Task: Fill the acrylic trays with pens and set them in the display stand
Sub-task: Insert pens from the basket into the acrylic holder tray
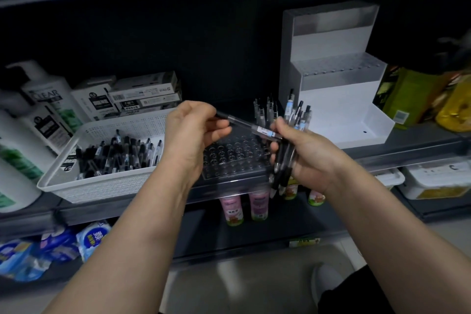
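The left hand is held above the shelf with its fingers curled inward; the dark end of a single pen is pinched between thumb and fingertips, though the fingertips themselves are tucked out of sight behind the knuckles. The pen's labelled end lies against the top of the right hand; whether it is gripped there cannot be told. The right hand's fingers are wrapped round a bundle of pens, held upright and slightly tilted, tips down; their number cannot be counted, as several are hidden by the fingers.

The acrylic tray sits at the shelf's front edge, below and between the hands; its rows of holes are seen in the middle, its left end is covered by the left wrist and its right end by the right hand. A few standing pens are seen at its far right corner. A white basket of loose pens lies just left of the tray; the stepped white display stand stands behind and to the right, with translucent panels on its upper steps (whether these are trays cannot be made out). The bottles at the left edge are blurred and cut off.
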